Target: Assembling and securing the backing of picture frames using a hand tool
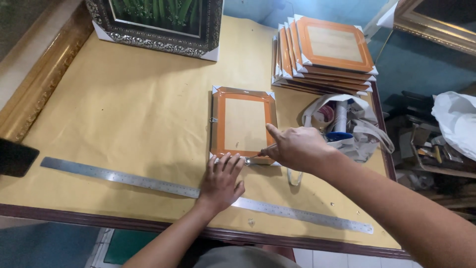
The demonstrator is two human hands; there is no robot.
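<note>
Ruler [124, 177] of grey metal lies long across the yellow table [124, 109]. Left hand [220, 181] rests on it, flat, fingers spread, tips touching the near edge of the orange picture frame [242, 124]. That frame lies face down in the middle of the table. Right hand [295, 147] pinches a thin metal tool [258, 158] at the frame's near edge, thumb sticking up. Behind it sits a stack of orange frames [327, 52]. A white bag [347, 126] lies just beside the right hand.
</note>
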